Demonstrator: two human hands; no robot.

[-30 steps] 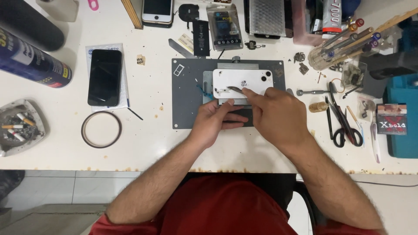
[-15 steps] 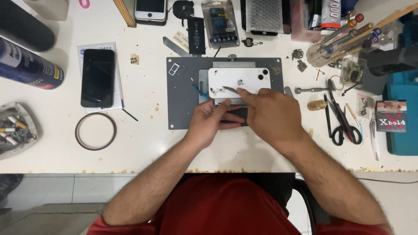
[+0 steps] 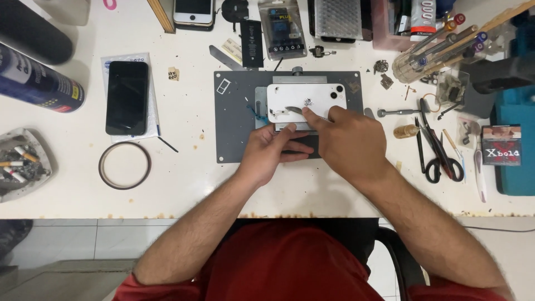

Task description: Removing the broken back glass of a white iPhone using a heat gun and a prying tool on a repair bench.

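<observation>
Two hands meet over a white phone [image 3: 304, 100] that lies back-up on a grey work mat [image 3: 231, 139] in the middle of the bench [image 3: 184, 184]. The phone's long axis runs left to right across the mat, with its camera end toward the right and its plain end toward the left. The right hand [image 3: 351, 139] comes in from just below and right of the phone and is closed in a pinch on a thin metal blade tool [image 3: 298, 111], whose tip points left and rests on the phone's back near its lower edge. The left hand [image 3: 273, 150] lies just below the phone on the mat, fingers curled and their tips touching the phone's lower edge; whether it grips the phone or only steadies it cannot be told. Well to the left of the phone, off the mat, a black phone [image 3: 127, 97] lies screen-up with its long axis running away from the person, and below that one sits a ring of tape [image 3: 125, 165]. To the right of the white phone, beyond the mat, black-handled scissors [image 3: 437, 150] lie on the bench. A blue spray can [image 3: 39, 81] lies on its side far to the left of the phone, with an ashtray [image 3: 22, 161] below it.
</observation>
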